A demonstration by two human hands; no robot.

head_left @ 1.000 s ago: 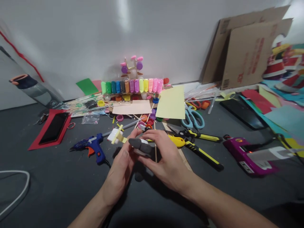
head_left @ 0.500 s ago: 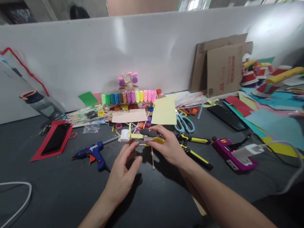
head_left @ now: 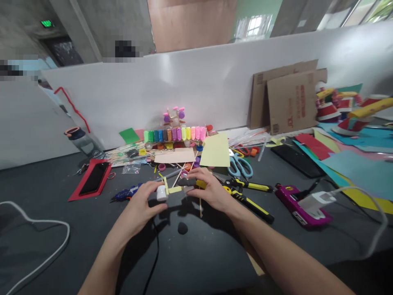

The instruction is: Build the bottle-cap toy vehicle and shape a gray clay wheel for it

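Note:
Both hands hold a small craft model [head_left: 176, 188] above the dark table: a white cap at its left end, yellow paper strips, a grey lump of clay and a thin wooden stick hanging down. My left hand [head_left: 139, 205] pinches the white cap [head_left: 161, 192]. My right hand [head_left: 207, 188] grips the model's right end over the grey clay. A small grey clay blob [head_left: 182, 228] lies on the table below the model. The blue glue gun [head_left: 124, 192] lies just behind my left hand.
Yellow-handled cutters [head_left: 248, 196], blue scissors [head_left: 241, 164], a yellow paper sheet [head_left: 216, 150], a row of coloured clay pots [head_left: 175, 134], a phone in a red case [head_left: 92, 183], a magenta glue gun [head_left: 299, 203], cardboard [head_left: 288, 100], and a white cable [head_left: 39, 229] surround the work spot.
The view tilted up and back. My left hand moved up from below the model and took hold of the white cap; my right hand kept its grip.

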